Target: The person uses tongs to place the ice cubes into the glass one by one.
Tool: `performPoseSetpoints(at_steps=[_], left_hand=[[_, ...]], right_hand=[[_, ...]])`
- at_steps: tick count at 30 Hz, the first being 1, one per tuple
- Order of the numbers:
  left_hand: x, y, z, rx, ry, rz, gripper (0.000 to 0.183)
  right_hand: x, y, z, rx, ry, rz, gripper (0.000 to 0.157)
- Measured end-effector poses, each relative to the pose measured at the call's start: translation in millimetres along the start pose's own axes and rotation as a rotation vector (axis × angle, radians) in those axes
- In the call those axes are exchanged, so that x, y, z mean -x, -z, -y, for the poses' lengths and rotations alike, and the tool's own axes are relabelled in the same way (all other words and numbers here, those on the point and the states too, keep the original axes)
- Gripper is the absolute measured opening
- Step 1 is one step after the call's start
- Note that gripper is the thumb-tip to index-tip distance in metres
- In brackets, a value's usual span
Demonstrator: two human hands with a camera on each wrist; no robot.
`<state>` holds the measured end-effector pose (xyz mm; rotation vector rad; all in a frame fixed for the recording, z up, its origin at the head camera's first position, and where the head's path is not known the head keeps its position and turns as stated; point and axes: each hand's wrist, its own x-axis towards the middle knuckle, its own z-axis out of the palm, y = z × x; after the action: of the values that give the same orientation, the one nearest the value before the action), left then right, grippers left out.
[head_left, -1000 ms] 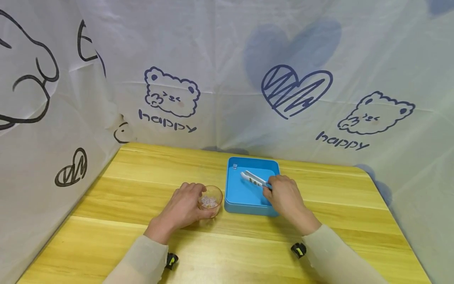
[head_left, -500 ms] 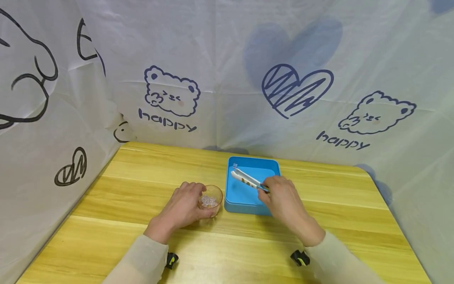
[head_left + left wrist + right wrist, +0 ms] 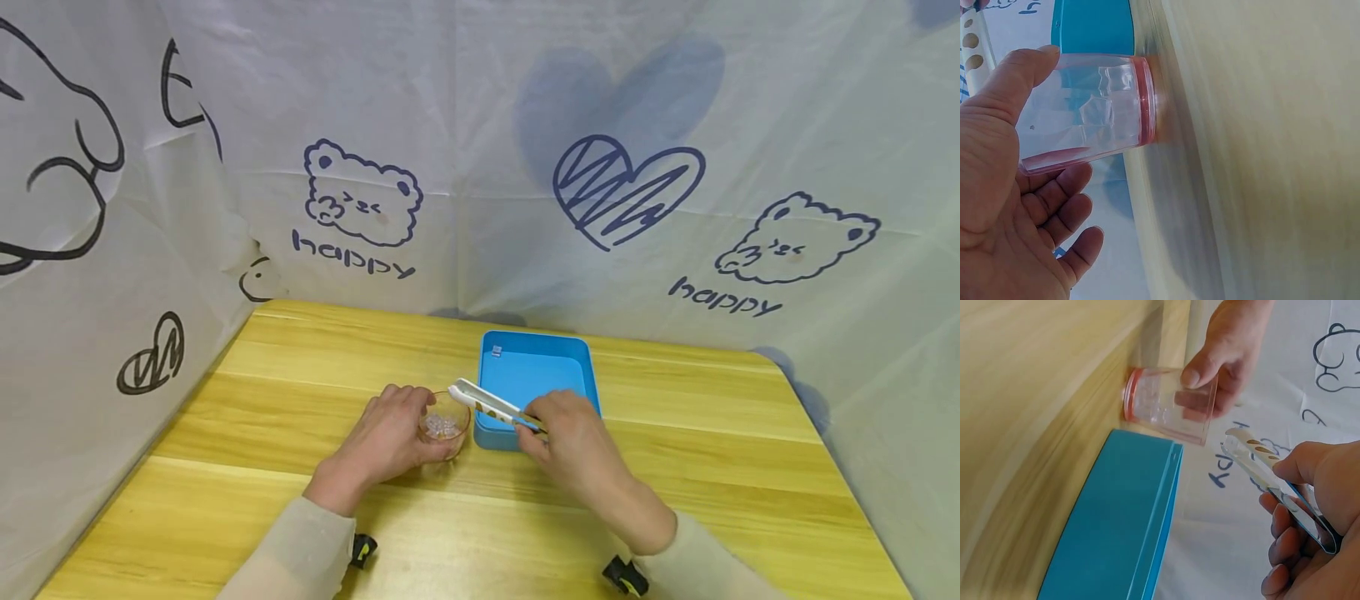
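A clear cup with a reddish base (image 3: 1085,119) stands upright on the table, and angular, ice-like clear pieces (image 3: 441,427) lie at its bottom. My left hand (image 3: 386,440) grips its side between thumb and fingers; in the left wrist view the other fingers are loosely bent below it. My right hand (image 3: 579,450) holds a pair of white tongs with brown spots (image 3: 1260,456). Their tips are close together at the cup's rim, a little above it. Whether anything is between those tips cannot be made out.
A shallow blue box (image 3: 501,438) stands just right of the cup, its near wall partly behind my right hand. One small clear cube (image 3: 497,352) sits in its far left corner. White printed cloth (image 3: 487,167) hangs behind the wooden table (image 3: 360,333).
My right hand has carried the tongs left and nearer to me, from over the blue box to the cup's rim. The left hand and cup have stayed put.
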<state>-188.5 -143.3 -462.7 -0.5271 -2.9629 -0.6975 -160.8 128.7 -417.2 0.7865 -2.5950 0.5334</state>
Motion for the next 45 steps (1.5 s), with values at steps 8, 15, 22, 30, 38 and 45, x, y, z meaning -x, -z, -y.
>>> performPoseSetpoints(at_steps=[8,15,22,30,38,45], left_hand=[[0.3,0.1,0.1,-0.005,-0.014,-0.012,0.074],[0.1,0.1,0.1,-0.005,-0.024,-0.015,0.073],[-0.3,-0.2,0.6,-0.002,-0.021,-0.014,0.072],[-0.9,-1.5,1.8,-0.008,-0.014,-0.011,0.072],[-1.0,-1.5,1.2,0.004,-0.003,-0.010,0.074],[-1.1,-1.5,1.0,-0.004,-0.001,-0.004,0.074]], right_hand=[[4,-4.4,6,-0.007,0.015,0.002,0.015],[6,-5.6,6,-0.009,0.008,0.012,0.015],[9,-7.6,6,0.006,0.019,0.004,0.015],[9,-10.5,5,0.009,0.027,0.000,0.014],[10,-12.1,3,0.014,0.030,0.002,0.014],[11,-12.4,3,0.015,0.026,0.009,0.014]])
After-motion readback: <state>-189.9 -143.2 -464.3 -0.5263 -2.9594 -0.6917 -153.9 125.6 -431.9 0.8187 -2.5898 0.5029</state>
